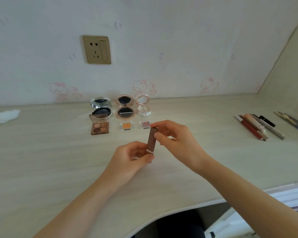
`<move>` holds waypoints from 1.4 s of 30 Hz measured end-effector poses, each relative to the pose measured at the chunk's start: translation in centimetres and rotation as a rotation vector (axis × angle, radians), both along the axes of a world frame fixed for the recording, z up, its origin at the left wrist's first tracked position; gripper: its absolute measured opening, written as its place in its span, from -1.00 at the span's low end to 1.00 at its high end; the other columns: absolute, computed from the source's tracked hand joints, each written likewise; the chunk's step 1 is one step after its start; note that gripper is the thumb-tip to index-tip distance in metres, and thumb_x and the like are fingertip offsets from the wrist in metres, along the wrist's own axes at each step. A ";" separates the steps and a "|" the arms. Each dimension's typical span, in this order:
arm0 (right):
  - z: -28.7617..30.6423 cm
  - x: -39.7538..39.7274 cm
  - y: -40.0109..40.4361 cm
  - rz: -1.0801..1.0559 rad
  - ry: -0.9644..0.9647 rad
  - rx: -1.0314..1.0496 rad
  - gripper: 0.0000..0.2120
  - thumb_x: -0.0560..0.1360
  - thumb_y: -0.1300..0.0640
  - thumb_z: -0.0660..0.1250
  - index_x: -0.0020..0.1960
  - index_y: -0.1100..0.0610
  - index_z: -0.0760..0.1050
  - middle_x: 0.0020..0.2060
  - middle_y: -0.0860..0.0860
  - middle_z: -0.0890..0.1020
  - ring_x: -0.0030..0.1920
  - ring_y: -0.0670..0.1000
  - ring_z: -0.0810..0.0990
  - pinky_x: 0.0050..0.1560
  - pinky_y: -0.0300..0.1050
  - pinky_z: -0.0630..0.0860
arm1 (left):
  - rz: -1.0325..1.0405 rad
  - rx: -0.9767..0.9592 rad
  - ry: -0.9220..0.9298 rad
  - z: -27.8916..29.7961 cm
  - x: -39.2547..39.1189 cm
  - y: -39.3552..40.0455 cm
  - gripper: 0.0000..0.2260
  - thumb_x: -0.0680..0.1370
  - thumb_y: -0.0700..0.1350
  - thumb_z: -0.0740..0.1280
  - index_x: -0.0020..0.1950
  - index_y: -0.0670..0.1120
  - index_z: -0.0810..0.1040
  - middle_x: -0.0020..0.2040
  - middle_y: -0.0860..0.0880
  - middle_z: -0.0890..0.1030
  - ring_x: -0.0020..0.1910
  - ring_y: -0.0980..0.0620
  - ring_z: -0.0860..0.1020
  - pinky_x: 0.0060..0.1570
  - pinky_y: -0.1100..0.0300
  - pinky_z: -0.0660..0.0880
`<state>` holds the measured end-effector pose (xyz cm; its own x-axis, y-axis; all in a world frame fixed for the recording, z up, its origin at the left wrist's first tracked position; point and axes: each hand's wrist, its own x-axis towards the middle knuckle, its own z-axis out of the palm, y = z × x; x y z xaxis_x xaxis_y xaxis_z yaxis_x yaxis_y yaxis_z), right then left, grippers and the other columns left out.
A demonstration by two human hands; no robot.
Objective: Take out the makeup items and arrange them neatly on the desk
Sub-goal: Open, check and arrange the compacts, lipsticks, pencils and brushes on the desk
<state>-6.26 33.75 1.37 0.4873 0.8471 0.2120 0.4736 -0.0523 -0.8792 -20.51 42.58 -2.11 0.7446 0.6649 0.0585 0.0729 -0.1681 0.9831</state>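
Both hands held the brown lipstick tube [151, 140] above the desk [59, 160]; left hand [132, 158] gripped its base, right hand [174, 137] pinched its cap; behind the tube, open compacts [124, 107]; pencils [258, 127] well right of it.

The pale wood-grain worktop [59, 160] runs along the wall. At its back stand 3 open compacts: a silver one [101, 107], a rose-gold one [125, 107] and a white one [143, 106]. In front lie a brown eyeshadow palette [99, 125], an orange pan [126, 125] and a pink pan [145, 125]. Right, a row of pencils and tubes [258, 127]; far left, a white tissue [4, 115].
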 end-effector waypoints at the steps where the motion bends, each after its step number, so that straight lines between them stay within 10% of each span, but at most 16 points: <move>1: 0.0 0.0 0.0 0.001 0.000 -0.001 -0.78 0.51 0.17 0.31 0.07 -0.09 0.57 -0.12 -0.13 0.63 -0.03 -0.10 0.59 0.07 -0.05 0.57 | 0.002 -0.008 -0.010 0.0 -0.1 0.1 -0.88 0.45 -0.25 0.45 -0.03 -0.13 0.63 -0.16 -0.10 0.70 -0.13 -0.01 0.66 -0.01 0.22 0.55; 11: -0.9 -0.5 -0.1 0.021 -0.024 -0.030 -0.89 0.46 0.19 0.31 -0.05 0.02 0.50 -0.18 -0.10 0.61 -0.11 -0.10 0.59 -0.11 -0.19 0.51 | -0.119 0.313 0.141 0.4 -0.9 1.2 -0.85 0.58 -0.20 0.25 0.05 0.02 0.55 -0.17 0.06 0.62 -0.33 0.07 0.51 -0.28 0.22 0.46; 21: -1.6 -0.3 -0.6 0.164 -0.599 -0.069 -0.74 0.58 0.10 0.27 0.26 0.03 0.53 -0.05 -0.08 0.62 -0.03 -0.13 0.51 0.02 -0.27 0.45 | -0.138 0.689 0.455 0.9 -1.4 1.5 -0.79 0.63 0.07 0.11 -0.16 0.03 0.29 -0.29 0.07 0.44 -0.32 0.11 0.41 -0.35 0.16 0.28; 31: -2.8 0.1 -0.8 0.196 -1.029 0.022 -0.84 0.53 0.14 0.33 0.10 0.13 0.57 -0.11 0.00 0.61 -0.10 0.07 0.52 -0.15 0.01 0.55 | -0.184 0.774 0.495 0.9 -1.7 1.9 -0.81 0.60 0.12 0.17 -0.12 0.04 0.31 -0.36 0.03 0.44 -0.39 0.06 0.40 -0.34 0.12 0.35; 37: -2.6 0.0 -0.9 0.221 -1.050 0.042 -0.83 0.51 0.18 0.37 0.10 0.17 0.57 -0.10 0.02 0.59 -0.09 0.08 0.52 -0.13 -0.01 0.54 | -0.157 0.792 0.481 0.9 -1.9 2.5 -0.85 0.57 0.14 0.22 -0.08 0.09 0.38 -0.42 0.06 0.42 -0.43 0.09 0.40 -0.38 0.17 0.33; 42: -1.6 -0.1 -0.8 0.172 -0.702 0.035 -0.75 0.48 0.19 0.41 0.15 0.07 0.58 -0.04 -0.08 0.57 -0.02 -0.10 0.51 0.01 -0.25 0.47 | -0.129 0.752 0.440 0.9 -1.7 2.7 -0.73 0.50 0.21 0.29 -0.07 0.09 0.28 -0.41 0.05 0.41 -0.42 0.12 0.38 -0.39 0.18 0.31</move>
<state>-6.33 32.92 -0.20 0.0865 0.8865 0.4546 0.9260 0.0968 -0.3649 -22.22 45.27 -1.19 0.8694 0.4749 0.1366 0.3549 -0.7925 0.4960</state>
